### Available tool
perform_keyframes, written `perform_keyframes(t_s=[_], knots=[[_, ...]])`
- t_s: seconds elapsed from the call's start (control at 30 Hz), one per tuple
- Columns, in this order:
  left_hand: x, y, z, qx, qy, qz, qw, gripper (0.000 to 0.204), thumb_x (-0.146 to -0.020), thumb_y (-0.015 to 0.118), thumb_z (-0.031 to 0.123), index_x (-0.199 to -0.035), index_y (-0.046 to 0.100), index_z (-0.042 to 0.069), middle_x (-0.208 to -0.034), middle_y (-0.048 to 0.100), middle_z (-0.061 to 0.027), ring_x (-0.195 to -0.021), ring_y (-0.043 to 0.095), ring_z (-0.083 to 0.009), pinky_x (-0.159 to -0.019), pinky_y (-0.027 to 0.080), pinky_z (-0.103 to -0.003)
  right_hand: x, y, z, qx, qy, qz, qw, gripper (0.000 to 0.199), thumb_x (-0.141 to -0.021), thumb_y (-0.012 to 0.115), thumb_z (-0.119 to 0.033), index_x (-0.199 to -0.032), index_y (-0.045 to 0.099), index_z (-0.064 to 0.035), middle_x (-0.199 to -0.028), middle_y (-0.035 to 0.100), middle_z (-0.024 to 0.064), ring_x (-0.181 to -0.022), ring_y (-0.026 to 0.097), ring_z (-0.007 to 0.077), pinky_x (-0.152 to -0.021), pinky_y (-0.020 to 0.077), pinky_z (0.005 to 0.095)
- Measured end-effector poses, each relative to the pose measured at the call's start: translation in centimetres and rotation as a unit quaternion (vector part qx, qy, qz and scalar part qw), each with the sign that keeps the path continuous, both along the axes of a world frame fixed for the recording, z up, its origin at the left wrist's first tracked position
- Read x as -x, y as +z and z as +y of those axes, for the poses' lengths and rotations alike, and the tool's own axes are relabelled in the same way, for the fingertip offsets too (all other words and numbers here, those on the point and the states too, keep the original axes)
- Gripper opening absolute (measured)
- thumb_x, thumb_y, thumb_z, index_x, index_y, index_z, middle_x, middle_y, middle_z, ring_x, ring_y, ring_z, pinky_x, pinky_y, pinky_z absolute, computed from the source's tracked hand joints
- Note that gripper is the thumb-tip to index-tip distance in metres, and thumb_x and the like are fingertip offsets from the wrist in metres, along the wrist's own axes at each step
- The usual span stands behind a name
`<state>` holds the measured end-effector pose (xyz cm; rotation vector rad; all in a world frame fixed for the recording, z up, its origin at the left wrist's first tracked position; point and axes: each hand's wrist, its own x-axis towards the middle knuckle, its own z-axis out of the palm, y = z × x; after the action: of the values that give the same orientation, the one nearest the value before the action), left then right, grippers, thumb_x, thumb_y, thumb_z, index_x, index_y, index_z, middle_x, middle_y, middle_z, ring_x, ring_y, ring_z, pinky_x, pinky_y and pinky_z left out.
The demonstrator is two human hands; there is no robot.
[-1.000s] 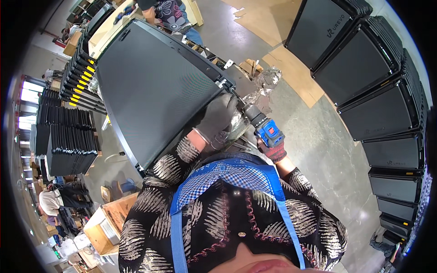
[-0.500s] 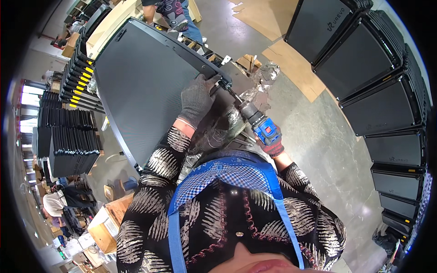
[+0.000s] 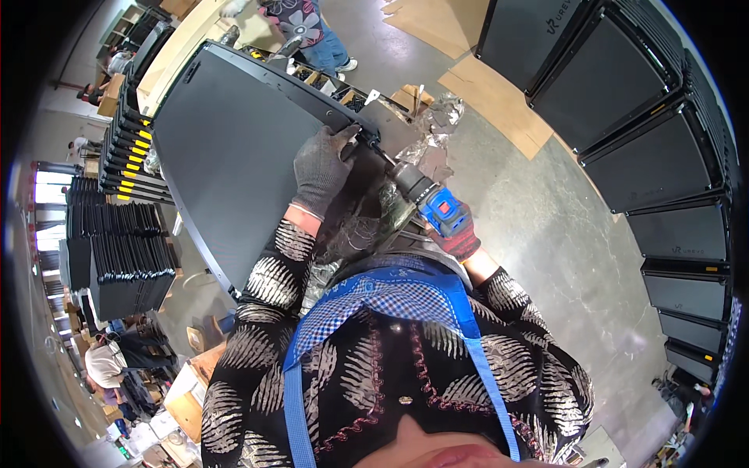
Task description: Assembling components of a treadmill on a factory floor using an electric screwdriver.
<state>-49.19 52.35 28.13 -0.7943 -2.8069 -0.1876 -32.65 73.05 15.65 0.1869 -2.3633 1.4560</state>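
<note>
A large dark grey flat panel (image 3: 234, 132) with a black rim lies before me. At its near right corner my left hand (image 3: 321, 173), in a dark grey knit glove, is closed, thumb and forefinger gripping the edge. Whether a small part sits between those fingers I cannot make out. My right hand (image 3: 459, 240), in a red and dark glove, is wrapped round the grip of a blue and black cordless drill (image 3: 438, 209). The drill's long bit points up and left and meets the panel's corner beside my left fingertips. The fastener at the tip is hidden.
Crumpled clear plastic wrap (image 3: 445, 115) and small-parts boxes (image 3: 355, 101) lie beyond the corner. Framed panels (image 3: 608, 70) lean in a row at right, cardboard sheets (image 3: 499, 101) on the floor nearby. Stacked black panels (image 3: 133, 242) stand left. Another person (image 3: 312, 39) stands across the bench.
My view has shifted a little, so the panel, hands and drill sit slightly further left. The bit stays against the corner. Across the bench, the other person's arm has moved.
</note>
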Motion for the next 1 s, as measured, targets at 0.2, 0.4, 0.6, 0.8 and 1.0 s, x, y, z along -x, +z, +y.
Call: perform_keyframes(t_s=[0.2,0.4,0.6,0.8,1.0], knots=[[-0.2,0.7,0.5,0.011,0.021,-0.039,0.999,0.053,-0.067,0.074,0.026,-0.118,0.06,0.028,-0.103,0.058,-0.0139,-0.096,0.059,-0.0314,-0.082,0.049,-0.041,1.1,2.7,1.1,-0.042,0.011,0.031,0.999,0.02,-0.066,0.066,-0.01,-0.085,0.062,-0.0111,-0.078,0.063,0.0085,-0.072,0.062,0.0292,-0.064,0.0511,0.0384],[-0.1,0.5,0.4,0.012,0.017,-0.029,0.999,0.052,-0.068,0.074,0.026,-0.118,0.06,0.027,-0.102,0.058,-0.0131,-0.094,0.059,-0.0309,-0.08,0.049,-0.04,0.9,3.3,0.9,-0.081,-0.01,0.043,0.996,0.018,-0.066,0.065,-0.013,-0.084,0.062,-0.0117,-0.077,0.063,0.0074,-0.07,0.062,0.0294,-0.063,0.0507,0.0396],[0.0,0.2,0.2,-0.002,0.012,-0.029,0.999,0.05,-0.068,0.073,0.027,-0.117,0.061,0.027,-0.098,0.058,-0.0114,-0.089,0.06,-0.03,-0.077,0.05,-0.04,0.6,2.8,0.8,-0.064,-0.024,-0.035,0.997,0.016,-0.068,0.064,-0.016,-0.083,0.061,-0.014,-0.075,0.062,0.005,-0.067,0.061,0.027,-0.06,0.0504,0.0377],[-0.1,0.5,0.3,0.004,0.017,-0.032,0.999,0.049,-0.068,0.073,0.027,-0.116,0.061,0.027,-0.098,0.058,-0.0118,-0.09,0.061,-0.0302,-0.076,0.051,-0.04,1.4,3.0,0.9,-0.16,-0.028,0.047,0.986,0.012,-0.069,0.062,-0.017,-0.081,0.06,-0.0164,-0.072,0.061,0.0042,-0.066,0.062,0.0253,-0.059,0.0508,0.0361],[0.0,0.1,0.0,-0.009,0.019,-0.023,1.0,0.057,-0.068,0.074,0.03,-0.123,0.055,0.027,-0.108,0.059,-0.0151,-0.095,0.061,-0.031,-0.079,0.051,-0.04,2.0,2.0,1.0,-0.165,-0.008,0.07,0.984,0.016,-0.069,0.066,-0.014,-0.084,0.06,-0.013,-0.074,0.061,0.0053,-0.067,0.062,0.0277,-0.059,0.0494,0.0369]])
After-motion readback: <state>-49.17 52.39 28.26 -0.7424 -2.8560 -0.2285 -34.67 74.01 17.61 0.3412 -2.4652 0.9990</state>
